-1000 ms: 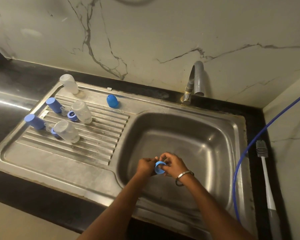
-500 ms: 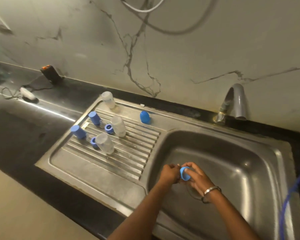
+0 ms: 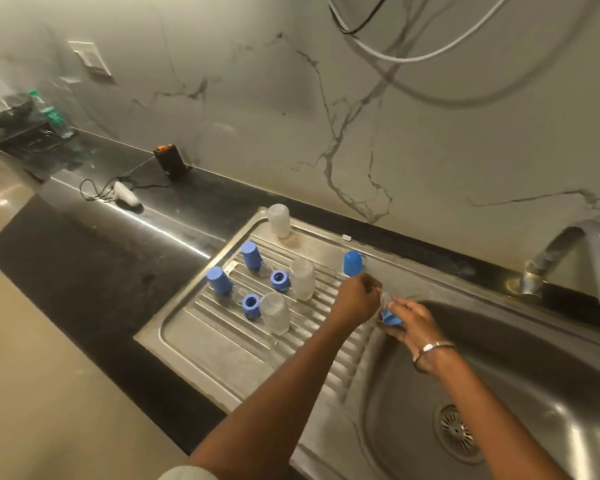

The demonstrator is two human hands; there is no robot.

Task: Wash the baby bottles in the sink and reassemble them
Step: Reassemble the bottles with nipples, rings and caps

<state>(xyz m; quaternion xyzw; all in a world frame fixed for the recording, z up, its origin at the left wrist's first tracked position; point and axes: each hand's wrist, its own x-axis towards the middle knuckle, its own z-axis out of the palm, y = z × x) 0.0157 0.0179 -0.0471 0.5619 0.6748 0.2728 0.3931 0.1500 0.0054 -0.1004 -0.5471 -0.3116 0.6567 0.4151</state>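
You're mid-reassembly, working w/ both hands at the sink's (image 3: pixel 499 341) near-left rim, where basin meets drainboard (image 3: pixel 205 337). Your right hand (image 3: pixel 407 322) pinches a blue ring (image 3: pixel 390 317); your left hand (image 3: pixel 355 299) has its fingers curled on what looks like a clear nipple (image 3: pixel 384 299) just above the ring, though it's small & blurred, so that's a guess. Looks like you're seating nipple into ring.

The other parts stand on the drainboard: three clear bottles (image 3: pixel 302 278) mouth-down, two blue rings (image 3: pixel 279 279) beside them, two tall blue caps (image 3: pixel 250 255) to the left, one rounded blue cap (image 3: pixel 352 262) near the back edge, just behind your left hand. Tap (image 3: pixel 575 251) shows no water running.

Next move, as I judge it: pull the nipple fully through till it sits flush, then reach left for a bottle, flip it upright & screw the ring on. Wet plastic's slippery, so keep a firm pinch.
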